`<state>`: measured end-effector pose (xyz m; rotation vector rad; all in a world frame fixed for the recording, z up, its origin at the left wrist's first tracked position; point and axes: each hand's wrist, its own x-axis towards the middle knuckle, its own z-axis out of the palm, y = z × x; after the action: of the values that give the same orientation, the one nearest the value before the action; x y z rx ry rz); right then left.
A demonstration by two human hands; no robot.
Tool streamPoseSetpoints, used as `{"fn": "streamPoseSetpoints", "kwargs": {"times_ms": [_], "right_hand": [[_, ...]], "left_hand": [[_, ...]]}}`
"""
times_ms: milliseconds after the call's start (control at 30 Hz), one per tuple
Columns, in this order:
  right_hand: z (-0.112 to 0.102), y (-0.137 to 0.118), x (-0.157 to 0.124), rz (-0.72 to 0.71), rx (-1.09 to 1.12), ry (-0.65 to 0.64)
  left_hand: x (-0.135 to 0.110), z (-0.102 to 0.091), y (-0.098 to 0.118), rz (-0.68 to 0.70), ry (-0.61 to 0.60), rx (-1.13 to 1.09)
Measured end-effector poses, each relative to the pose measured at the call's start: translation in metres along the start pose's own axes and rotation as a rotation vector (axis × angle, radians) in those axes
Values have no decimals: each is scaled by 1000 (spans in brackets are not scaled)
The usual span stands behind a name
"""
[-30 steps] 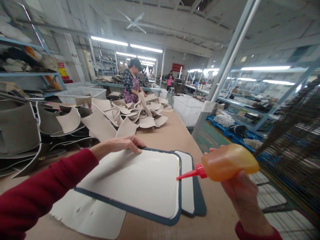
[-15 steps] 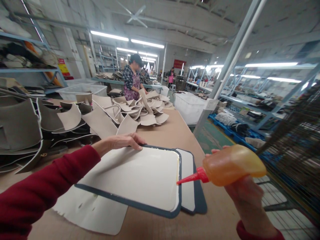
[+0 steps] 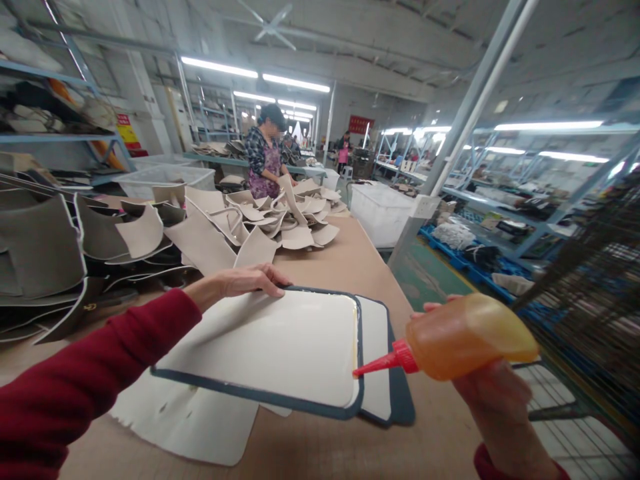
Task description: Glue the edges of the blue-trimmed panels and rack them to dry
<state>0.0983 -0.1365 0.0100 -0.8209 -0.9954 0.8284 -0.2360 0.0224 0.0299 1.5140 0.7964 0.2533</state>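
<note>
A white panel with a dark blue border [image 3: 270, 350] lies on the brown table [image 3: 345, 267], on top of a second similar panel [image 3: 380, 360]. My left hand [image 3: 245, 280] grips its far left edge, fingers curled over the rim. My right hand [image 3: 493, 393] is wrapped round an orange squeeze bottle [image 3: 470, 337] with a red nozzle. The nozzle tip touches the panel's right edge near its near corner. A wet line runs along that edge above the tip.
A white sheet [image 3: 185, 420] lies under the panels. Piles of beige and grey cut pieces [image 3: 260, 223] cover the table's left and far part. Another person [image 3: 264, 160] stands at the far end. White bins [image 3: 380, 213], a steel post and wire racks stand to the right.
The nozzle tip has slid along the panel's right edge toward me, leaving a longer wet line. My left hand has kept its hold.
</note>
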Motion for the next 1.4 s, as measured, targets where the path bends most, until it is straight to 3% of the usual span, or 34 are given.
{"fn": "streamPoseSetpoints", "kwargs": {"times_ms": [233, 567, 1100, 1400], "right_hand": [[-4, 4, -6, 46, 20, 60], [-13, 13, -8, -28, -17, 59], [12, 23, -10, -329, 131, 216], [15, 26, -9, -327, 61, 218]], "left_hand": [[-5, -2, -4, -8, 72, -25], [-7, -9, -18, 2, 156, -71], [10, -1, -45, 30, 285, -396], [17, 11, -52, 41, 310, -503]]}}
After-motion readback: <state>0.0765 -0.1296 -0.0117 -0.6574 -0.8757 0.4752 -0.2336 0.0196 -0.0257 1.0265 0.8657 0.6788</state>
